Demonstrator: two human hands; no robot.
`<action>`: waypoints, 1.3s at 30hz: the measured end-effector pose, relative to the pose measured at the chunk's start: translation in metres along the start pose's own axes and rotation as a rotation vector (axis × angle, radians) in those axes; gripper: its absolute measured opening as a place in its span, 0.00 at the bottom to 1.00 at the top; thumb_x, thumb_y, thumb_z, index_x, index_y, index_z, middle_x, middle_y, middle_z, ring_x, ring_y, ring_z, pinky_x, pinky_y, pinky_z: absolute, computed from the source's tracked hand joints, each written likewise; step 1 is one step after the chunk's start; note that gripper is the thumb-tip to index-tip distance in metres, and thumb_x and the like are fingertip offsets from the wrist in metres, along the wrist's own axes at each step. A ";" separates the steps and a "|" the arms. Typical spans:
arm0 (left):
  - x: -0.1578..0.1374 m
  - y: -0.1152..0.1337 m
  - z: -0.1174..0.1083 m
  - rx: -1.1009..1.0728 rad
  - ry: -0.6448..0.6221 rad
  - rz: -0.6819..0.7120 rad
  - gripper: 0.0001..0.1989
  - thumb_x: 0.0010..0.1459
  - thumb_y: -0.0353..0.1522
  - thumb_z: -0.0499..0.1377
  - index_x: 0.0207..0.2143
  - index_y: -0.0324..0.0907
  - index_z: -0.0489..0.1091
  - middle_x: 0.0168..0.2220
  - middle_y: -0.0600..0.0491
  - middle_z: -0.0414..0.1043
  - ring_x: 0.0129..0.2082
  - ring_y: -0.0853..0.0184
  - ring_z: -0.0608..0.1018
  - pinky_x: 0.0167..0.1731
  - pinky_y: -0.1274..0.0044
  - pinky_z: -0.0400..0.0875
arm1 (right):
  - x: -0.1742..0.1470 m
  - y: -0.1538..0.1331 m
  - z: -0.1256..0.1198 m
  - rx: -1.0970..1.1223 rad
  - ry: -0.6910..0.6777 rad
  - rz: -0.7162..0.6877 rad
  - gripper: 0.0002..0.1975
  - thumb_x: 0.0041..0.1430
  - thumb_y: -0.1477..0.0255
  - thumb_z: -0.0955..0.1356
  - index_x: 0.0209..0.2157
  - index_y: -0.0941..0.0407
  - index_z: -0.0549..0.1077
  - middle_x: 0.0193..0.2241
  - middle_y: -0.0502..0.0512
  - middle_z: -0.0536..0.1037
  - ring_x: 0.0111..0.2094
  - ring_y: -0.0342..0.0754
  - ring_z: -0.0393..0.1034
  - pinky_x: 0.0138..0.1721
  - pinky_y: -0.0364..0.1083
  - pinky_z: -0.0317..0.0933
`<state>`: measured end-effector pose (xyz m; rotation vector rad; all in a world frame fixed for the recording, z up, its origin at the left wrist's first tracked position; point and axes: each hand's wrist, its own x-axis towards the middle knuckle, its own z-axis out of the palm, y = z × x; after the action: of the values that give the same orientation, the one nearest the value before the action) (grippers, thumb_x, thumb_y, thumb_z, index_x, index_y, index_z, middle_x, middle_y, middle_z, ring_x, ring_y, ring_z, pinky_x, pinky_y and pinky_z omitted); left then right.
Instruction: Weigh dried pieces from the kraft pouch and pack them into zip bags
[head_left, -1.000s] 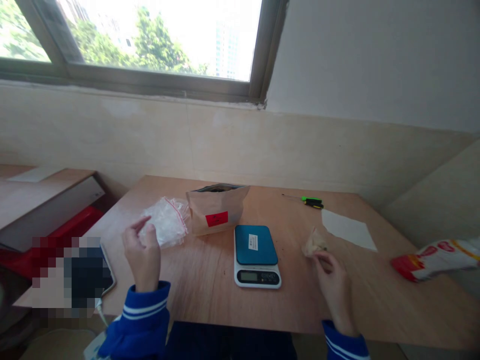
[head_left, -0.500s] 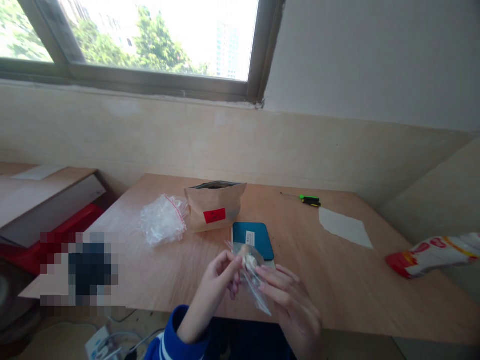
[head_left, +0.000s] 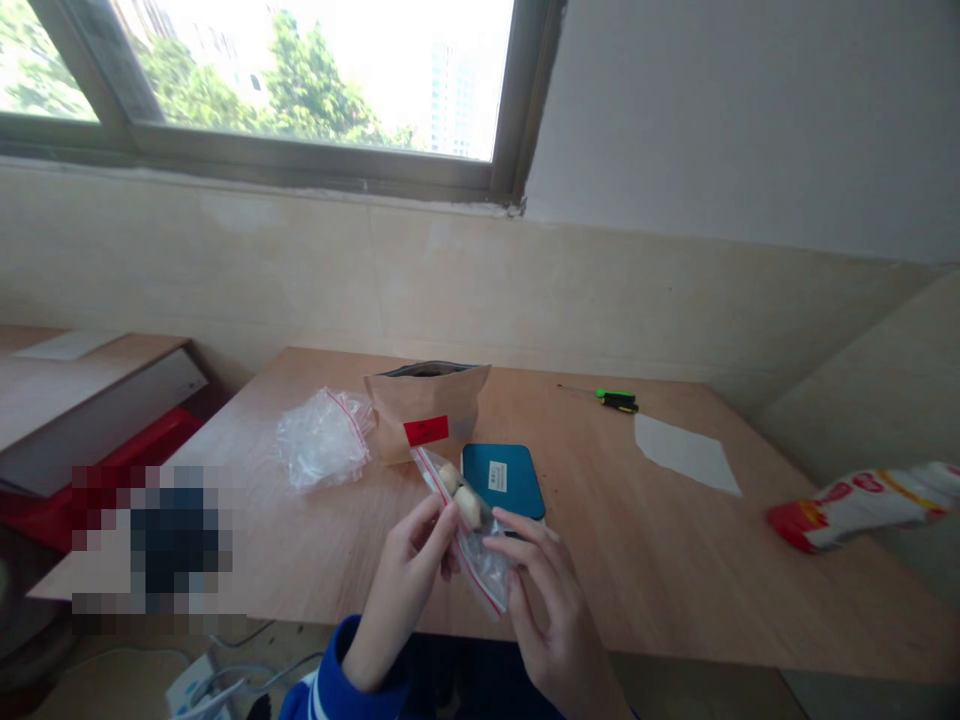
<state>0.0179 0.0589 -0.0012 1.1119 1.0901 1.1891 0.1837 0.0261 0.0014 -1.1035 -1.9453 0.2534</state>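
A small clear zip bag (head_left: pixel 489 572) with a red seal line is held up over the table's front edge, slanting from upper left to lower right. Several pale, rounded lumps (head_left: pixel 469 507) lie inside it; what they are I cannot make out. My left hand (head_left: pixel 416 545) pinches the bag's sealed edge between thumb and fingers. On the other side, my right hand (head_left: pixel 544 585) has its fingers spread, the tips at the bag's side. Just behind the bag is a flat blue device with a white label (head_left: pixel 514 480), partly covered by the bag and fingers.
A brown paper pouch (head_left: pixel 390 410) stands with its top open. Left of it lies a heap of clear zip bags (head_left: pixel 319 440). Screwdrivers (head_left: pixel 619 400) and a sheet of white paper (head_left: pixel 686 455) lie to the right, with a red-and-white bottle (head_left: pixel 855 508) further right.
The bag has moved left and up, turning so its red seal line shows. My right hand's fingers have spread and shifted left. The lumps show more clearly.
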 end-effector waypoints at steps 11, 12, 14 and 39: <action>-0.010 0.008 0.003 0.427 0.021 0.315 0.19 0.60 0.37 0.56 0.18 0.40 0.62 0.21 0.55 0.59 0.21 0.72 0.62 0.22 0.79 0.54 | 0.016 -0.019 0.019 0.370 0.065 0.300 0.09 0.66 0.67 0.60 0.43 0.51 0.70 0.38 0.52 0.76 0.40 0.47 0.73 0.41 0.44 0.68; -0.011 0.007 0.003 0.450 -0.001 0.328 0.18 0.60 0.36 0.56 0.18 0.41 0.64 0.21 0.55 0.60 0.21 0.73 0.63 0.21 0.80 0.55 | 0.019 -0.019 0.021 0.353 0.073 0.314 0.07 0.65 0.67 0.63 0.41 0.52 0.70 0.36 0.52 0.76 0.38 0.47 0.73 0.39 0.43 0.68; -0.012 0.005 0.002 0.487 -0.027 0.350 0.16 0.59 0.35 0.57 0.19 0.41 0.64 0.22 0.55 0.61 0.21 0.73 0.64 0.21 0.80 0.55 | 0.024 -0.018 0.023 0.340 0.090 0.325 0.05 0.63 0.68 0.65 0.38 0.53 0.71 0.32 0.51 0.75 0.35 0.46 0.72 0.37 0.43 0.68; -0.002 -0.032 0.000 -0.144 0.104 0.143 0.20 0.59 0.47 0.56 0.48 0.46 0.68 0.50 0.48 0.70 0.53 0.59 0.70 0.53 0.68 0.64 | 0.043 0.009 -0.001 0.846 0.404 0.807 0.18 0.47 0.57 0.74 0.28 0.55 0.68 0.26 0.51 0.77 0.28 0.48 0.75 0.28 0.45 0.72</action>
<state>0.0214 0.0554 -0.0332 1.0390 0.9994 1.4291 0.1795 0.0650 0.0220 -1.1515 -0.7908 1.0769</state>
